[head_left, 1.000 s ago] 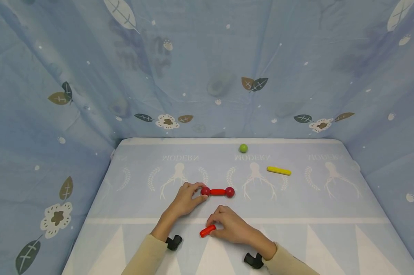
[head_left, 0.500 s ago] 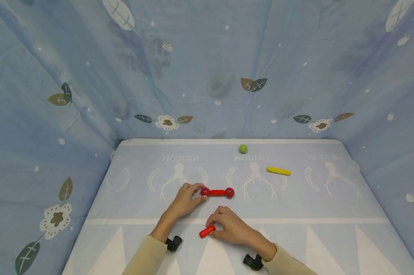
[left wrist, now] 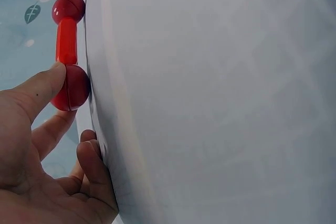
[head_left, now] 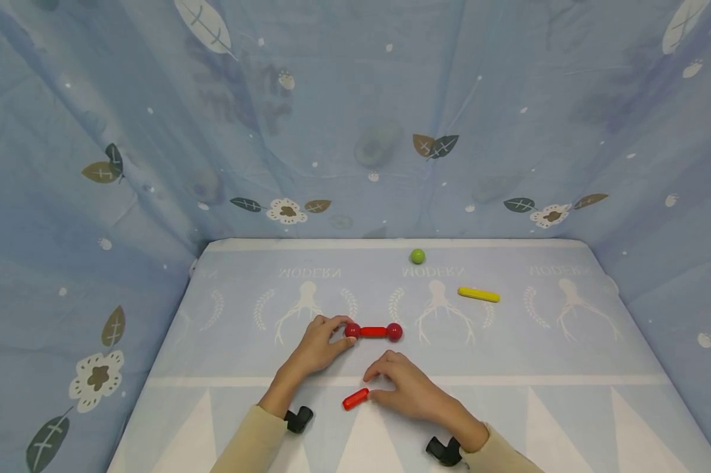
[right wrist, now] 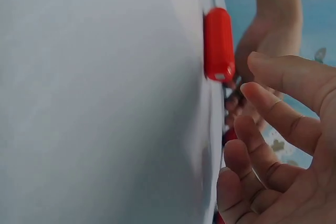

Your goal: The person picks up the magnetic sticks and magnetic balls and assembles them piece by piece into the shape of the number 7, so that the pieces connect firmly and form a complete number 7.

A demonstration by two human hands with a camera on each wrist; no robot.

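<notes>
On the bench (head_left: 544, 358), a short loose red rod (head_left: 355, 399) lies closest to the person, just beside the right hand (head_left: 411, 391), whose thumb and fingers are parted and hold nothing. A little farther out, the left hand (head_left: 318, 345) pinches the near-left red ball (head_left: 352, 331) between thumb and finger, with a joining red rod (head_left: 373, 332) and a second red ball (head_left: 394, 332) in line to its right. Beyond lie a yellow rod (head_left: 478, 294) and, near the back edge, a green ball (head_left: 417, 256).

Green ball (head_left: 417, 256), yellow stick (head_left: 478, 294), red rod (head_left: 355, 399), two hands (head_left: 316, 343) (head_left: 409, 390), left pinching red ball-ended bar (head_left: 373, 332)
</notes>
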